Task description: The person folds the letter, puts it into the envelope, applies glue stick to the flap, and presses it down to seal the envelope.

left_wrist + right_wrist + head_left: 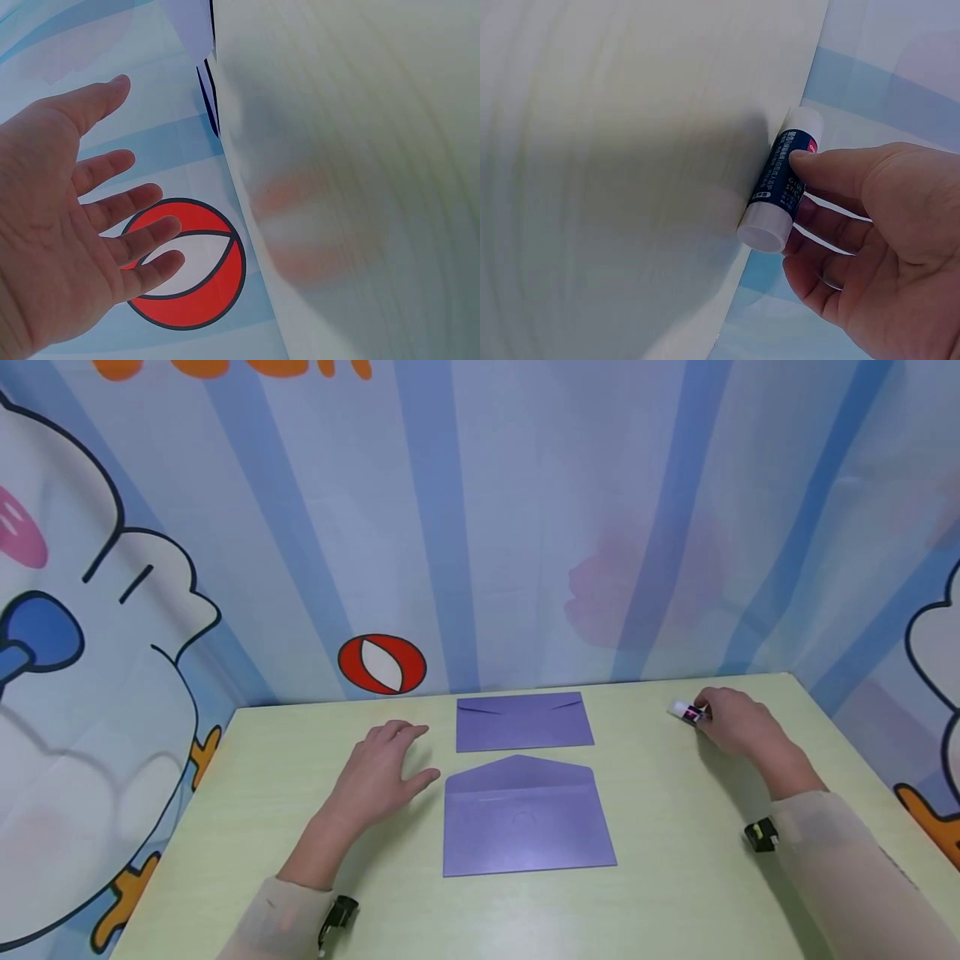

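Note:
Two purple envelopes lie one behind the other in the head view. The nearer envelope has its pointed flap raised away from me; the farther envelope lies by the table's back edge. Left of them hovers my left hand, fingers spread and holding nothing; its palm shows in the left wrist view. At the back right, my right hand pinches a glue stick between thumb and fingers. In the right wrist view the glue stick has a dark label and white ends, and is at the tabletop.
The pale table ends at a blue striped backdrop with printed cartoon figures and a red-and-white ball. A small black device sits at the right cuff, another black device at the left cuff.

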`<state>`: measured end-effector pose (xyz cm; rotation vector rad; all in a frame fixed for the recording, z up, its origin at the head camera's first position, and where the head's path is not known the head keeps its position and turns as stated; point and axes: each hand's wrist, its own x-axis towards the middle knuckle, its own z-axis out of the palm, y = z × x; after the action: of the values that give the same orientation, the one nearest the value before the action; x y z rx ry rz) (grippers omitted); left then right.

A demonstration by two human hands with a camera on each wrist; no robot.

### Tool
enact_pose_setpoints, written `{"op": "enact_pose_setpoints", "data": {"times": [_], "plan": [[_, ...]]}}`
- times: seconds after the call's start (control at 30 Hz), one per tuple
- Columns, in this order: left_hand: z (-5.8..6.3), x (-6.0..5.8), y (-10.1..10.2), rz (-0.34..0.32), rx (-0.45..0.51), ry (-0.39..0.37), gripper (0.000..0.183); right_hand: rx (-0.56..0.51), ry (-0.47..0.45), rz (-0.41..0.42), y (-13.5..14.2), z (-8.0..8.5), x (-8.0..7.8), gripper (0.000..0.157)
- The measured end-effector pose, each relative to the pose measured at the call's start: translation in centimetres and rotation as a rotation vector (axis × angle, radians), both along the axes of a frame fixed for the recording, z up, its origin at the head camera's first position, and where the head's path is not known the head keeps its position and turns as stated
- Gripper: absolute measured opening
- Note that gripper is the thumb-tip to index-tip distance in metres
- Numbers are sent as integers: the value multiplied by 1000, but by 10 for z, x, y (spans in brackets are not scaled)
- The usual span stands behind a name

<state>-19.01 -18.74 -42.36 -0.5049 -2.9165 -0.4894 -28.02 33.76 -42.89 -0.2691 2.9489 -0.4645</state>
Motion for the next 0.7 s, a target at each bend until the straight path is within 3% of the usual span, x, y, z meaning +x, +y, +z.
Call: {"op": "enact_pose_setpoints", "data": {"times": [0.4, 0.7], "plan": [[0, 1, 1, -1, -4, -4, 65, 19, 18, -1, -1, 3, 5, 46], [1, -4, 8, -13, 12, -22, 65, -49, 109, 109, -43, 26, 20, 50]]}}
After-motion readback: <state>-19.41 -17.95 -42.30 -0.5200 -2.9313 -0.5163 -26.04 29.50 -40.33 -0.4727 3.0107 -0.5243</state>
